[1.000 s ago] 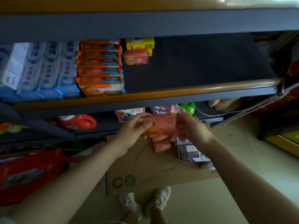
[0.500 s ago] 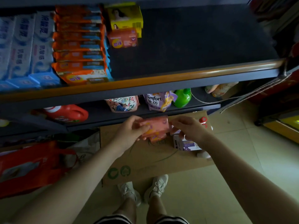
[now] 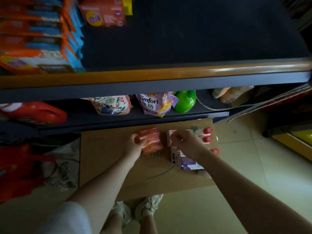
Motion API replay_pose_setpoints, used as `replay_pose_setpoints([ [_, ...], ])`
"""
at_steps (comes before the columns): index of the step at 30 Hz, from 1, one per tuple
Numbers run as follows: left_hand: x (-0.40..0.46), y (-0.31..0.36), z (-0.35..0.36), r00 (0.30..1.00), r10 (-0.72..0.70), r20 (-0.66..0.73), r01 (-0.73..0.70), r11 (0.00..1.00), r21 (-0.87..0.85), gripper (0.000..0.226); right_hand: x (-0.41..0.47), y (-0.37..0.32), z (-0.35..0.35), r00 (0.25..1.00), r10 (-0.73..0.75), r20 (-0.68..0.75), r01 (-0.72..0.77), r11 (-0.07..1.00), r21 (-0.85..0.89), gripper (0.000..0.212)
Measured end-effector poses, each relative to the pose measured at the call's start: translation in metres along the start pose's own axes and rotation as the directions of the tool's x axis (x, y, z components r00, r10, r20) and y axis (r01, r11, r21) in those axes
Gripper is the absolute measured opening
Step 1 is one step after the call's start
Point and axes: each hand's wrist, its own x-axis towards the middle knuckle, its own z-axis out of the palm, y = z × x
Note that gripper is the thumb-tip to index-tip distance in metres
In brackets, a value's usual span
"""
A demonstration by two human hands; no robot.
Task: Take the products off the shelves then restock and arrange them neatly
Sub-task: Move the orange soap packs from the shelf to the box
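Over cardboard: left hand (image 3: 135, 144) grips orange packs (image 3: 151, 140); right hand (image 3: 186, 143) unclear.

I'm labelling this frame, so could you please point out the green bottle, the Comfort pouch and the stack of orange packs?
green bottle (image 3: 184, 103), head view, on its body.
Comfort pouch (image 3: 152, 105), head view, on its front.
stack of orange packs (image 3: 152, 140), head view, on its top pack.

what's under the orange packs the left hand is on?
The orange packs lie on flat cardboard on the floor; the left hand grips their left end. Whether anything sits beneath the stack is covered.
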Motion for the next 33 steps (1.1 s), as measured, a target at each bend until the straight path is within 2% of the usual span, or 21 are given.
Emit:
replay_pose_setpoints([
  [2, 0.014, -0.008, 0.008, 0.998, 0.063, -0.023, -0.059, 0.986, 0.156, 0.030, 0.005, 0.001, -0.004, 1.000, -0.018, -0.001, 0.018, 1.000, 0.004, 0.021],
  [6, 0.026, -0.021, 0.006, 1.000, 0.011, 0.025, -0.020, 0.917, 0.400, 0.041, 0.008, 0.001, -0.010, 0.998, -0.054, 0.011, 0.054, 0.998, -0.021, 0.017],
  [9, 0.019, -0.016, -0.005, 0.995, 0.017, 0.095, -0.053, 0.919, 0.390, 0.050, 0.008, -0.012, -0.021, 0.995, -0.098, -0.006, 0.098, 0.995, -0.002, 0.011],
  [11, 0.006, -0.001, -0.018, 0.989, 0.082, 0.124, -0.125, 0.908, 0.399, 0.049, 0.007, -0.030, -0.030, 0.989, -0.144, -0.034, 0.145, 0.989, 0.024, 0.010],
  [13, -0.015, 0.027, -0.037, 0.967, 0.206, 0.148, -0.248, 0.889, 0.386, 0.038, 0.007, -0.054, -0.038, 0.976, -0.210, -0.058, 0.208, 0.977, -0.033, 0.013],
  [15, -0.042, 0.063, -0.063, 0.913, 0.372, 0.170, -0.409, 0.841, 0.354, 0.030, 0.004, -0.082, -0.046, 0.945, -0.319, -0.066, 0.309, 0.943, -0.126, 0.015],
  [16, -0.058, 0.084, -0.079, 0.866, 0.471, 0.169, -0.499, 0.785, 0.368, 0.030, 0.002, -0.097, -0.051, 0.918, -0.388, -0.087, 0.373, 0.916, -0.151, 0.016],
  [17, -0.072, 0.105, -0.096, 0.792, 0.591, 0.155, -0.595, 0.687, 0.417, 0.029, 0.000, -0.113, -0.056, 0.883, -0.453, -0.122, 0.434, 0.888, -0.155, 0.015],
  [18, -0.084, 0.127, -0.115, 0.674, 0.725, 0.140, -0.676, 0.531, 0.511, 0.029, -0.002, -0.130, -0.061, 0.844, -0.510, -0.166, 0.493, 0.859, -0.137, 0.015],
  [19, -0.094, 0.148, -0.134, 0.521, 0.841, 0.146, -0.705, 0.327, 0.630, 0.030, -0.006, -0.146, -0.066, 0.796, -0.565, -0.218, 0.555, 0.824, -0.109, 0.016],
  [20, -0.100, 0.166, -0.153, 0.377, 0.907, 0.187, -0.670, 0.128, 0.731, 0.032, -0.007, -0.161, -0.069, 0.742, -0.612, -0.274, 0.613, 0.785, -0.092, 0.017],
  [21, -0.102, 0.183, -0.170, 0.292, 0.929, 0.225, -0.601, -0.005, 0.799, 0.032, -0.007, -0.175, -0.071, 0.691, -0.644, -0.327, 0.653, 0.751, -0.099, 0.019],
  [22, -0.099, 0.197, -0.187, 0.260, 0.936, 0.236, -0.518, -0.071, 0.852, 0.034, -0.004, -0.187, -0.072, 0.651, -0.664, -0.366, 0.673, 0.729, -0.126, 0.022],
  [23, -0.095, 0.208, -0.201, 0.290, 0.931, 0.219, -0.443, -0.072, 0.894, 0.039, 0.001, -0.198, -0.070, 0.629, -0.674, -0.388, 0.675, 0.720, -0.159, 0.026],
  [25, -0.083, 0.219, -0.219, 0.461, 0.873, 0.159, -0.357, 0.019, 0.934, 0.062, 0.018, -0.216, -0.064, 0.633, -0.675, -0.378, 0.649, 0.729, -0.216, 0.032],
  [27, -0.070, 0.219, -0.228, 0.596, 0.790, 0.141, -0.361, 0.106, 0.927, 0.079, 0.039, -0.228, -0.057, 0.660, -0.684, -0.311, 0.603, 0.729, -0.325, 0.038],
  [28, -0.066, 0.217, -0.230, 0.620, 0.771, 0.142, -0.370, 0.128, 0.920, 0.082, 0.050, -0.233, -0.055, 0.676, -0.685, -0.272, 0.566, 0.719, -0.403, 0.042],
  [30, -0.061, 0.216, -0.232, 0.596, 0.792, 0.134, -0.382, 0.132, 0.915, 0.084, 0.066, -0.241, -0.054, 0.710, -0.666, -0.229, 0.486, 0.699, -0.524, 0.051],
  [33, -0.059, 0.215, -0.232, 0.556, 0.823, 0.116, -0.381, 0.128, 0.916, 0.084, 0.077, -0.251, -0.059, 0.755, -0.611, -0.240, 0.399, 0.718, -0.571, 0.061],
])
